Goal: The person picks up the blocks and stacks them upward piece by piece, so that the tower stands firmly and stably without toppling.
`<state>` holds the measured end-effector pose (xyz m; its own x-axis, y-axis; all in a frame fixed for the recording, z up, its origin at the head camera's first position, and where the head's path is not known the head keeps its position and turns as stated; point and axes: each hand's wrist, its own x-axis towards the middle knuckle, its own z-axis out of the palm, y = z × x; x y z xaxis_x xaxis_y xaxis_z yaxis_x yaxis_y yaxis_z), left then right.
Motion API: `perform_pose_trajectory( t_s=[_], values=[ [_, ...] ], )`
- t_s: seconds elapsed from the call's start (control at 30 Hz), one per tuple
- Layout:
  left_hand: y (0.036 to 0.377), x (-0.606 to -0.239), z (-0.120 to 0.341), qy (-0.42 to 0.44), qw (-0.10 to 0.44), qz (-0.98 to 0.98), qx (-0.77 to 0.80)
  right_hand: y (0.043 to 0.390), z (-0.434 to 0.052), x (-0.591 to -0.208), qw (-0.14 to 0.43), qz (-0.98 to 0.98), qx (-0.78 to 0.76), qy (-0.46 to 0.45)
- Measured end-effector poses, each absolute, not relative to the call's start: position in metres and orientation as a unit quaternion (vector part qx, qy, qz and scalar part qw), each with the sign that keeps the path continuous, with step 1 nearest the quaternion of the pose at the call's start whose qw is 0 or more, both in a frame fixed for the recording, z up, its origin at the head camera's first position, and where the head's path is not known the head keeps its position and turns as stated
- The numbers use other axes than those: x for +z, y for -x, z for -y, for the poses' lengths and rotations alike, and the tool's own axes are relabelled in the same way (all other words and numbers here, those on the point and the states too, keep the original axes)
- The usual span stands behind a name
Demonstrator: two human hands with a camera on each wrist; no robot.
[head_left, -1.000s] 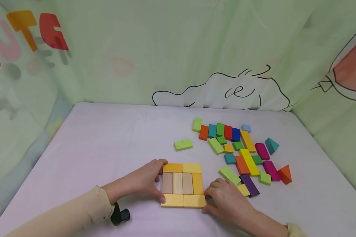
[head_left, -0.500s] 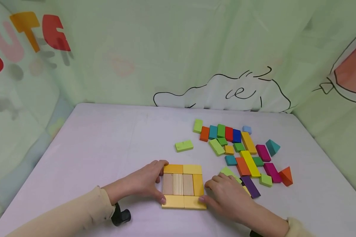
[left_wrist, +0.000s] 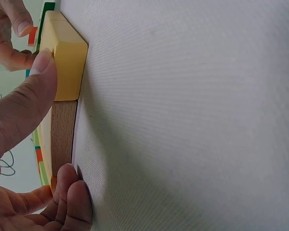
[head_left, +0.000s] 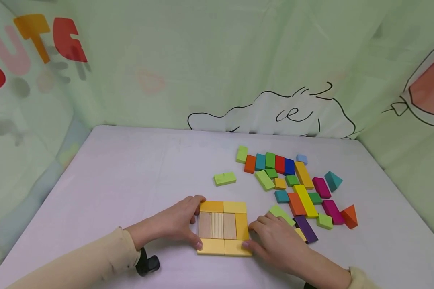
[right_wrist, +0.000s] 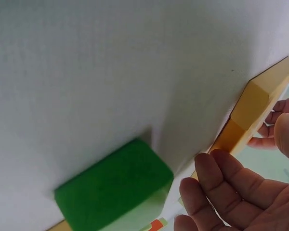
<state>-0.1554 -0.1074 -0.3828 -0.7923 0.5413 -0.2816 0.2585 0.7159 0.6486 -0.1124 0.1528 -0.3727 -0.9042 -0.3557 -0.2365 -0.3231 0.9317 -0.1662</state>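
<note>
In the head view, flat wooden building blocks form a square: yellow-orange ones [head_left: 211, 247] along the near, far and right sides, plain wood ones [head_left: 217, 226] inside. My left hand [head_left: 181, 220] spans the square's left side, thumb on the near-left block and fingers bent around the far-left corner. The left wrist view shows that thumb against a yellow block [left_wrist: 71, 70]. At the right side, my right hand [head_left: 280, 241] lays its thumb on the near-right corner. Its loosely bent fingers [right_wrist: 224, 183] touch the orange block [right_wrist: 229, 137] in the right wrist view.
Loose coloured blocks, including a purple block [head_left: 305, 228], lie right of the square. Farther back are a long yellow block [head_left: 305, 201], a teal prism [head_left: 333, 181] and an orange prism [head_left: 349, 216]. One lime block [head_left: 225, 178] lies behind the square.
My right thumb has moved from beside the near-right corner onto the block there, and the right fingers have shifted slightly. My left hand keeps its place. The view has shifted a little.
</note>
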Motion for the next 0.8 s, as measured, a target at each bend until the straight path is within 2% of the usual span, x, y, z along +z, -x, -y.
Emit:
perform_pose_trajectory(
  t_s=[0.2,0.33,0.5,0.67,0.8],
  values=[
    [0.155,-0.383,0.106,-0.223,0.233,-0.897,0.302,0.128,-0.159,-0.353,0.118,-0.975,-0.045,0.184],
    [0.155,-0.383,0.107,-0.217,0.234,-0.898,0.304,0.16,-0.162,-0.348,0.086,-0.969,-0.045,0.226],
    [0.155,-0.383,0.108,-0.21,0.24,-0.895,0.311,0.21,-0.154,-0.36,0.07,-0.945,-0.028,0.319],
    [0.156,-0.384,0.108,-0.209,0.245,-0.894,0.312,0.241,-0.137,-0.368,0.092,-0.919,0.023,0.382],
    [0.155,-0.384,0.107,-0.214,0.24,-0.895,0.31,0.249,-0.127,-0.367,0.126,-0.916,0.048,0.379]
  ],
)
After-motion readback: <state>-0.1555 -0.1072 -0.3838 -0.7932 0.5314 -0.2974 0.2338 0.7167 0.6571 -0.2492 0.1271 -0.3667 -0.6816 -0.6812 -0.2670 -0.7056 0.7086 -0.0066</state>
